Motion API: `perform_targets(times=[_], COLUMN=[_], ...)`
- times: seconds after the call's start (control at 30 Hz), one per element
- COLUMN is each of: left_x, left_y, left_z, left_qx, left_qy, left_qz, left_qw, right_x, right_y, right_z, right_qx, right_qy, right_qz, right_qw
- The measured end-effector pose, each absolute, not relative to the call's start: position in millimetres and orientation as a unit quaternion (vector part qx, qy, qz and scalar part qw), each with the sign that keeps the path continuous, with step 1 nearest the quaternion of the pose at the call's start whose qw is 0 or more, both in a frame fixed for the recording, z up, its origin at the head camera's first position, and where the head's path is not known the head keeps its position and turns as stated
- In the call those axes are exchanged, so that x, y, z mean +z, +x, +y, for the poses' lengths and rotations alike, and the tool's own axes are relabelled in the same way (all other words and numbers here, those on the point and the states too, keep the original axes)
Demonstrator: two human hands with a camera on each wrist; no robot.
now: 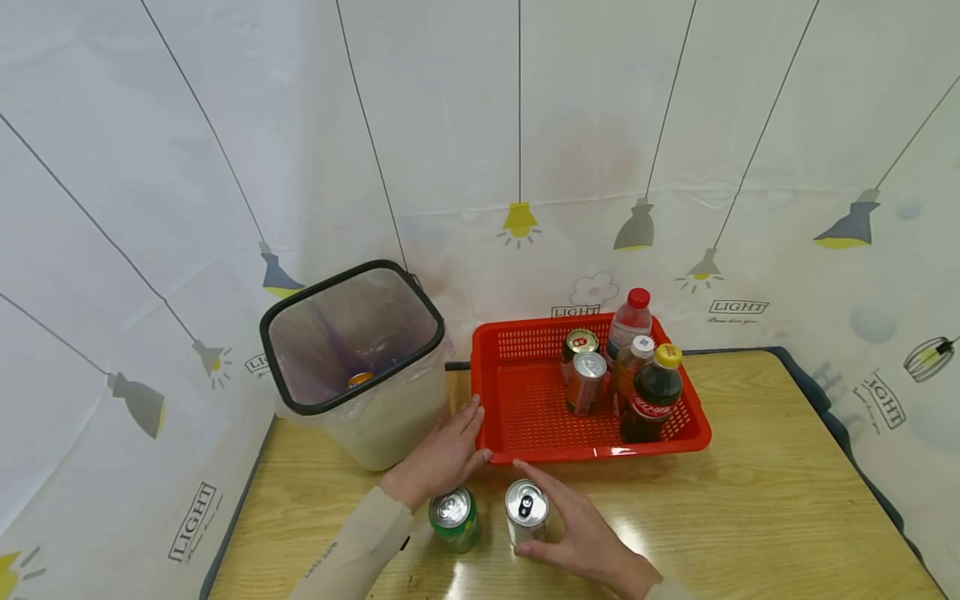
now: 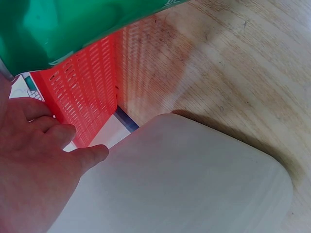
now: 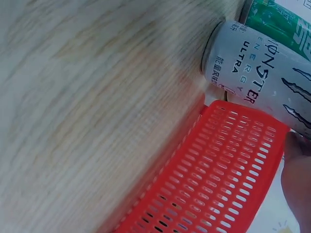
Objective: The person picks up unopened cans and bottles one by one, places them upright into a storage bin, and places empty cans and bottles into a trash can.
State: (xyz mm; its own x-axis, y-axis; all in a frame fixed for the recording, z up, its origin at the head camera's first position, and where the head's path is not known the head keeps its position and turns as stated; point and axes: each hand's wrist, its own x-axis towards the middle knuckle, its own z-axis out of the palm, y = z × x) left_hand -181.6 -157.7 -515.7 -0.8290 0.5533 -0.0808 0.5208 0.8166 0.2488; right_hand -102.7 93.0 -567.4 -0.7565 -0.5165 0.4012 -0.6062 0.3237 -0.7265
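Observation:
My left hand reaches past the trash bin to the red basket, its extended fingers at the basket's front left corner. Below that wrist stands a green drink can, which also shows large at the top of the left wrist view. A silver Monster energy drink can with an opened top stands upright on the table. My right hand is spread around the can's right side. Its thumb is near the can's front, and its index finger points toward the basket's front rim.
In the basket's right half stand two drink cans, a red-capped clear bottle, a white-capped bottle and a yellow-capped cola bottle. A lined trash bin at left holds something orange-topped. A printed curtain hangs behind.

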Motion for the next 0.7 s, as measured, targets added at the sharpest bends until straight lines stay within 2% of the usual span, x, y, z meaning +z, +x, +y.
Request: perform_targets(times=[0.3,0.7], left_x=[-514,-515], left_y=[-181,-181], left_z=[-157,-158], left_qx=[0.106,0.106], left_qy=[0.278,0.282], left_qz=[0.951,0.951], left_qw=[0.081,0.075], right_x=[-575,-579], right_y=[-107,-106], right_z=[82,78], right_qx=[0.518,0.509], right_qy=[0.312,0.313], right_qz=[-0.796,-0.801], right_qw=[0.032,0.044])
